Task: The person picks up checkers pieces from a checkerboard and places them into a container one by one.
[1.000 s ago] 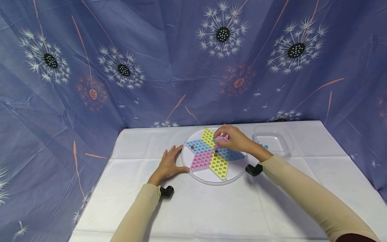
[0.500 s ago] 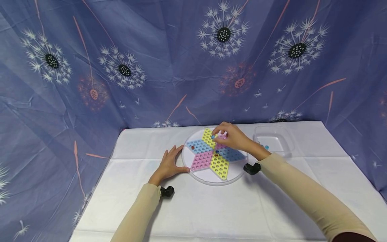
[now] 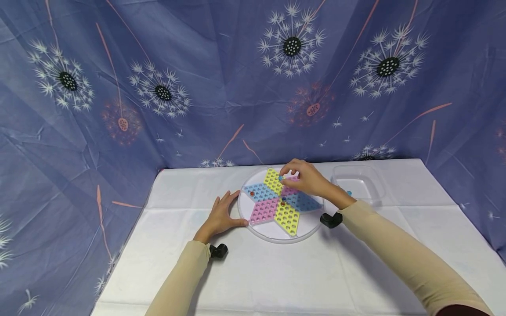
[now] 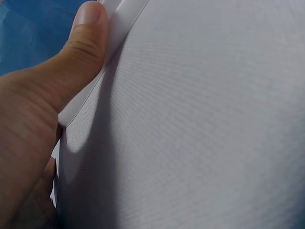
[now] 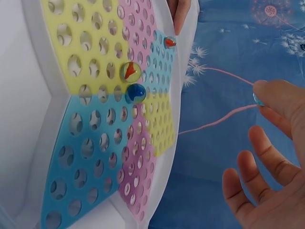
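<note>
A round white Chinese checkers board (image 3: 269, 229) lies on the table, with a star of yellow, pink and blue perforated sections. My left hand (image 3: 222, 218) rests at its left edge, fingers and thumb spread, touching the rim; in the left wrist view the thumb (image 4: 88, 43) lies against the white rim. Above the far part of the star, my right hand (image 3: 306, 177) pinches a light blue marble (image 3: 281, 178) between thumb and index finger. The other fingers are loosely bent. Near the centre sit a dark blue marble (image 5: 136, 93) and an orange-and-clear marble (image 5: 130, 72). Another red-orange marble (image 5: 170, 42) sits in a blue section.
A clear plastic container (image 3: 375, 175) stands behind the right forearm, with a light blue marble (image 3: 349, 193) by its near left side. White cloth (image 3: 284, 276) covers the table. A blue dandelion-print curtain (image 3: 221, 87) hangs behind and at the sides.
My right hand has shifted slightly away from the board's centre and lifted a little, the light blue marble still pinched. My left hand stays at the rim.
</note>
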The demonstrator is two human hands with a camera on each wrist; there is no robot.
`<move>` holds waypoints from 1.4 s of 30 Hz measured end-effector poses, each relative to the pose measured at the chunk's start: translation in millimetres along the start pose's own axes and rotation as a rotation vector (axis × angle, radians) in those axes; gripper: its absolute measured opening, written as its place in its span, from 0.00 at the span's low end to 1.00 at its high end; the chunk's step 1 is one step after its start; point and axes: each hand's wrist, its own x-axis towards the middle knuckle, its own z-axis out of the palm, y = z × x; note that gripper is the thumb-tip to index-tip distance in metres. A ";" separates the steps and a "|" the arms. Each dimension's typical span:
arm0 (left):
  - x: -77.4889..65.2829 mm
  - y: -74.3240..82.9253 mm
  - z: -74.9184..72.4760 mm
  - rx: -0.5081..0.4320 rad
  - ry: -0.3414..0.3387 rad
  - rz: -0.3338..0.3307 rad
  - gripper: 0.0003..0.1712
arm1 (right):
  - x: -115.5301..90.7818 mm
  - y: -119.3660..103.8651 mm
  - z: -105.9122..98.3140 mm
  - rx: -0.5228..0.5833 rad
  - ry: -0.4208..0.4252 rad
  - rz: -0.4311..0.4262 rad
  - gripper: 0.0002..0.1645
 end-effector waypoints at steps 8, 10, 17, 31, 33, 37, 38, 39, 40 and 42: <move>-0.3 -0.8 2.6 -0.009 0.000 -0.005 0.66 | -8.7 11.4 -8.4 -0.022 0.017 0.053 0.11; -0.8 -0.8 2.8 -0.011 0.001 -0.006 0.66 | -11.6 15.0 -11.5 -0.032 0.028 0.053 0.11; -3.1 -1.3 3.1 -0.017 0.000 -0.013 0.66 | -22.7 30.0 -24.2 -0.060 0.042 0.082 0.10; -2.2 -0.6 1.4 -0.025 -0.004 -0.025 0.66 | -46.2 52.5 -50.0 -0.121 0.090 0.181 0.10; -1.2 0.1 0.6 -0.027 0.003 -0.025 0.66 | -50.3 57.2 -54.3 -0.138 0.101 0.182 0.10; 0.6 0.2 0.1 -0.011 -0.001 -0.024 0.66 | -58.4 66.1 -63.2 -0.158 0.115 0.196 0.10; 0.9 0.0 0.2 -0.008 -0.003 -0.023 0.66 | -60.3 68.1 -65.5 -0.162 0.115 0.206 0.10; 1.1 -0.4 0.4 -0.005 -0.006 -0.023 0.66 | -62.1 69.8 -68.0 -0.161 0.119 0.219 0.11; 1.0 -0.1 0.3 -0.005 -0.007 -0.022 0.66 | -64.0 70.9 -70.5 -0.159 0.121 0.231 0.11; 1.0 0.1 0.2 -0.009 -0.005 -0.018 0.66 | -67.7 73.3 -75.3 -0.163 0.125 0.249 0.12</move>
